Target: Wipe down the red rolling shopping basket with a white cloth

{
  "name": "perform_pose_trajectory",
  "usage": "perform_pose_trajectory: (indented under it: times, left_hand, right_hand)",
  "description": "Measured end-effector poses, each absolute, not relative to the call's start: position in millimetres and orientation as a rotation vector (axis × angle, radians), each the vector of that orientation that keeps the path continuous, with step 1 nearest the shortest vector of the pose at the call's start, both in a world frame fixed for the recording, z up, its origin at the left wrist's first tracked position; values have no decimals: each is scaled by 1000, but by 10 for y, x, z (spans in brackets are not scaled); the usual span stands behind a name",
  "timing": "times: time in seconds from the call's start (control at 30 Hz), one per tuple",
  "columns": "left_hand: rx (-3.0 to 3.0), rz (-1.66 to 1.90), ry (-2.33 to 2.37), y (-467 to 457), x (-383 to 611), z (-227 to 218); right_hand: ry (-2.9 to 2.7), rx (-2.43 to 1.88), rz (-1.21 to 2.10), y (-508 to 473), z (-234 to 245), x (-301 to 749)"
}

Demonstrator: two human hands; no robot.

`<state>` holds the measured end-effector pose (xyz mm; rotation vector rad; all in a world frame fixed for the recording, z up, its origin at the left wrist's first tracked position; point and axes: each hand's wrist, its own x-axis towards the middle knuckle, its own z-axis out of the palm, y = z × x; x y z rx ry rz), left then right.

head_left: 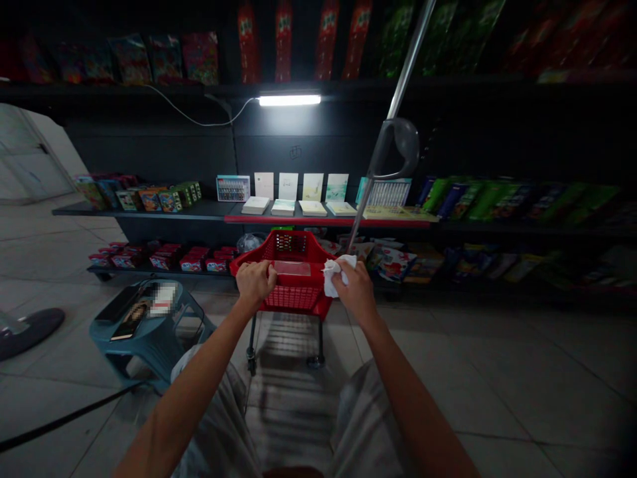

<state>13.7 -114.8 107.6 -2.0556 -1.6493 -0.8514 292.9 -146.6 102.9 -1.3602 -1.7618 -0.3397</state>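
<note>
A small red shopping cart [298, 299] stands right in front of me, its basket pointing toward the shelves. My left hand [255, 282] is closed around the left end of the cart's handle. At the handle's right end, my right hand [354, 287] grips a crumpled white tissue [332, 282], which bunches out between the fingers. A clear label plate [292, 268] lies along the handle between both hands. Behind the right hand, a metal pole [398, 93] with a clear plastic loop [404, 147] rises at a slant.
A blue plastic stool [107, 332] stands at my left with flat items on top. Ahead, a dark shelf [209, 210] carries books [313, 188], boxes and snack bags. A lamp tube [290, 100] glows above. A round black base [37, 334] is on the floor far left.
</note>
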Motion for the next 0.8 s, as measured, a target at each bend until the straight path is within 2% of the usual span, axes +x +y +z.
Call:
perform_pose_trajectory:
  times: [0.13,0.43,0.63,0.8]
  left_hand:
    - [-2047,-867,-1648,-1150,150,1057]
    - [-2034,-822,-1665,-1156,112,1098]
    - [-2065,-823,-1634,-1127,99,1063]
    - [-2059,-910,-1566,-1063,75,1014]
  right_hand:
    - [-1724,-1456,-346,-1488,1095,2978]
    - [-1806,-1395,-345,-1662,1140,2248]
    - [-1853,-1460,-367,-1540,1116,2724]
    - [-1822,-1569,-234,-1577,1182,3123]
